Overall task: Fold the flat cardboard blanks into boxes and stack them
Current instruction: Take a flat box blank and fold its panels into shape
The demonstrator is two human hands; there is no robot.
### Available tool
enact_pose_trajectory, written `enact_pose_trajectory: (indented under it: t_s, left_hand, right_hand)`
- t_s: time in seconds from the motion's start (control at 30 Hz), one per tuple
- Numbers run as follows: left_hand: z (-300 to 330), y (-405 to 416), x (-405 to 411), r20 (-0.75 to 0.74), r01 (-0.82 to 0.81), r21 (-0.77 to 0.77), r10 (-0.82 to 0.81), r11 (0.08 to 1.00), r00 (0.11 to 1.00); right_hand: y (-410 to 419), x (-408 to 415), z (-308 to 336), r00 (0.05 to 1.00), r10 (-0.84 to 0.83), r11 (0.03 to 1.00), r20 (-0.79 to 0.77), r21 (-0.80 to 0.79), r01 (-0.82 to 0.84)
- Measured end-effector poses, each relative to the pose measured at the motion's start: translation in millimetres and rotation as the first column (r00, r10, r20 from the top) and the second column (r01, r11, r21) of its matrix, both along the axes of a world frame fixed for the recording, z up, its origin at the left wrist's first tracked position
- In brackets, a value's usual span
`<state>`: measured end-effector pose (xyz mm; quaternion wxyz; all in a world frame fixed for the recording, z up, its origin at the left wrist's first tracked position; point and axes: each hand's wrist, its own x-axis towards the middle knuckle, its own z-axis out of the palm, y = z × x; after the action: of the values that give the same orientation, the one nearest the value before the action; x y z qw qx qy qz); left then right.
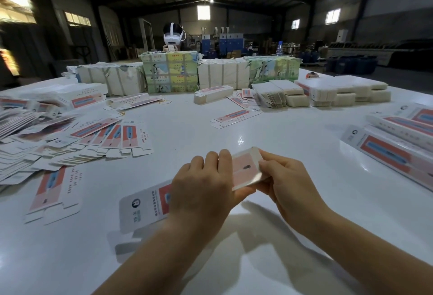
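both hands hold one cardboard blank [243, 170] just above the white table [281, 135], near the front edge. the left hand [201, 191] lies over the middle of it, fingers curled over the far edge and thumb underneath, so it grips the card. the right hand [285, 177] pinches the far end, where the pink panel is raised and partly folded; the blur there hides how far the fold has gone. the near end of the blank, white with a dark logo, sticks out to the left of the left wrist.

just left of the hands a single flat blank [55, 191] lies on the table. beyond it a loose spread of flat blanks [77, 140] covers the left side — overlapping, printed side up. on the right edge sits a row of folded boxes [403, 144], long and lying side by side. farther back, one more flat blank [235, 116] lies alone, with banded stacks of blanks [328, 93] behind it to the right and wrapped bundles [171, 72] along the far side. behind those bundles a person wearing a white headset [173, 34] is partly visible.
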<state>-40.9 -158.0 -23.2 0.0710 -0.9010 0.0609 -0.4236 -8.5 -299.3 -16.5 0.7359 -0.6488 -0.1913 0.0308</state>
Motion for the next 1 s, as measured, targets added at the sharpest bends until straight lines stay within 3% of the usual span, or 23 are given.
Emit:
enact_pose_trajectory:
  t_s: [0.2, 0.37, 0.43, 0.63, 0.8, 1.0]
  left_hand:
    - [-7, -5, 3, 0.037, -0.069, 0.096, 0.066, 0.993, 0.997]
    - [-12, -11, 7, 0.047, -0.072, 0.051, 0.069, 0.996, 0.996]
    - [-13, -11, 7, 0.048, -0.047, 0.035, 0.045, 0.998, 0.998]
    - [-8, -6, 8, 0.038, -0.02, -0.014, 0.02, 1.0, 0.999]
    - [-7, -8, 5, -0.01, -0.019, -0.005, 0.019, 1.0, 1.0]
    - [0, 0, 5, -0.148, -0.02, 0.014, 0.022, 1.0, 0.989]
  right_hand:
    - [1, -1, -5, 0.991, -0.126, 0.986, 0.039, -0.109, 0.13]
    - [6, -9, -17, 0.927, -0.191, 0.906, 0.322, -0.304, 0.293]
    - [8, -9, -19, 0.914, -0.189, 0.888, 0.36, -0.335, 0.315]
    - [4, 1, -11, 0.965, -0.122, 0.938, 0.231, -0.291, 0.188]
    - [5, -3, -17, 0.929, -0.133, 0.898, 0.346, -0.354, 0.261]
    - [4, 7, -14, 0.957, -0.032, 0.893, 0.287, -0.422, 0.157]
